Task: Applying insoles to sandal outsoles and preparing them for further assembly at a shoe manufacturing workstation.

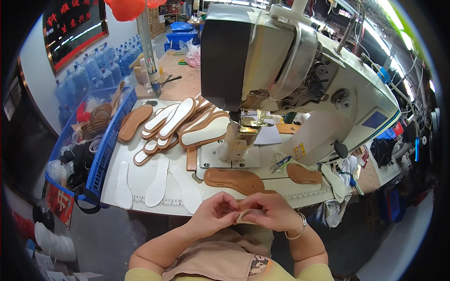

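Left hand: the left hand (pixel 216 213) is curled, its fingertips pinching one end of a small beige strap piece (pixel 247 216) at the near edge of the table.
Right hand: the right hand (pixel 272 210), a bangle at its wrist, pinches the other end of the same piece, thumb on top; the two hands touch.
Strap piece: held between both hands, just off the table's near edge, close to the body.
Surface: a white worktable (pixel 140 180) with a printed ruler strip along its front.
Just beyond the hands: a brown leather insole (pixel 234 180) lies flat; a second brown insole (pixel 303 173) lies beyond the right hand.
Beyond the left hand: three white insole blanks (pixel 157 185), then a fanned stack of brown-edged insoles (pixel 187 124).
Straight ahead: a large cream sewing machine (pixel 290 70).
Far left of the left hand: a blue plastic crate (pixel 110 143) of soles and scraps.
Room: workshop; water bottles (pixel 86 70) against the far wall.
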Motion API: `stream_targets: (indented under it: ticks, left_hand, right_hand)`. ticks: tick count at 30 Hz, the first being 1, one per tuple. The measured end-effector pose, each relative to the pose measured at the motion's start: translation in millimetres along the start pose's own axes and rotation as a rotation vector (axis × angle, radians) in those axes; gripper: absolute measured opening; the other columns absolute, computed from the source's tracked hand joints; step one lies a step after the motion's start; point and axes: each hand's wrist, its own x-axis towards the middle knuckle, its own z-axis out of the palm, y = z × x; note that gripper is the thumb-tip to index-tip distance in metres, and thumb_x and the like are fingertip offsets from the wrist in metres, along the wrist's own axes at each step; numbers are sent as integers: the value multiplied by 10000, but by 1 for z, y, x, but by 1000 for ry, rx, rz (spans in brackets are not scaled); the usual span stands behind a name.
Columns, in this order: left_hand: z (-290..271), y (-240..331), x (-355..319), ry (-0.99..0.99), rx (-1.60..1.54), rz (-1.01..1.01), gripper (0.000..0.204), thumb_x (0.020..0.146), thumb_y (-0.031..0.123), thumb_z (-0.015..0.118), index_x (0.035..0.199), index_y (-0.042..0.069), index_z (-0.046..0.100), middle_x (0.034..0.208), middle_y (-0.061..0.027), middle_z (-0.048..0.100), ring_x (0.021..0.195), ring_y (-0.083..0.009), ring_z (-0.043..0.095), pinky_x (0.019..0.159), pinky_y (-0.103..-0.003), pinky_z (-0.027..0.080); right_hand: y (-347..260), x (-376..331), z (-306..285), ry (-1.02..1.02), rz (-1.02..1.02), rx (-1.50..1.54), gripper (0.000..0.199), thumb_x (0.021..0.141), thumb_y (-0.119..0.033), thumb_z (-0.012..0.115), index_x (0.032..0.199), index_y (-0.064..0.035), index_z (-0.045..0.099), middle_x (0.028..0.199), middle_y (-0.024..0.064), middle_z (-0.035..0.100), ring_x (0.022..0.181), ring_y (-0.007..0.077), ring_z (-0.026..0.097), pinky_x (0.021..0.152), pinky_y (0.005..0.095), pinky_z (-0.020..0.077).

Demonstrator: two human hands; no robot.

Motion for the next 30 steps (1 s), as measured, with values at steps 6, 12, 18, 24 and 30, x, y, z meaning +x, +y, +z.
stream_targets:
  ticks: [6, 12, 18, 24, 30]
  left_hand:
    - [-7, -21, 6, -187, -388, -206, 166, 927, 62, 581, 1059, 57, 481, 917, -36, 591, 778, -88, 572, 692, -223, 497]
    - [0, -47, 4, -161, -366, -275, 53, 967, 100, 528, 1003, 64, 542, 925, -6, 566, 811, -71, 568, 712, -217, 512]
    - [18, -25, 2, 121, 535, 385, 210, 898, 52, 591, 1102, 24, 552, 1082, -98, 532, 1014, -186, 556, 853, -296, 490]
    - [11, -17, 4, 60, 811, 499, 177, 775, 76, 726, 922, 45, 632, 988, -102, 559, 940, -254, 548, 797, -316, 462]
    - [4, -33, -4, 134, 469, 550, 108, 793, 26, 715, 881, 33, 652, 942, -76, 572, 835, -188, 579, 703, -286, 475]
  right_hand:
    - [0, -2, -9, -96, -459, -341, 220, 743, -90, 742, 939, -184, 705, 1035, 38, 585, 858, 231, 595, 757, 314, 488]
    - [0, -8, -22, -153, -581, -15, 122, 752, 5, 714, 849, -42, 657, 942, 73, 673, 888, 275, 651, 845, 376, 493]
    - [12, -24, -20, 56, -282, -54, 166, 746, 49, 708, 875, -43, 658, 900, 61, 660, 772, 198, 653, 668, 299, 527]
    - [-3, -14, -7, -40, -280, -347, 263, 738, -33, 741, 985, -100, 679, 1040, 82, 649, 859, 236, 645, 688, 305, 528]
    - [19, 3, -10, -74, -62, 54, 283, 787, -21, 697, 1066, -49, 661, 1071, 113, 669, 948, 193, 634, 810, 288, 504]
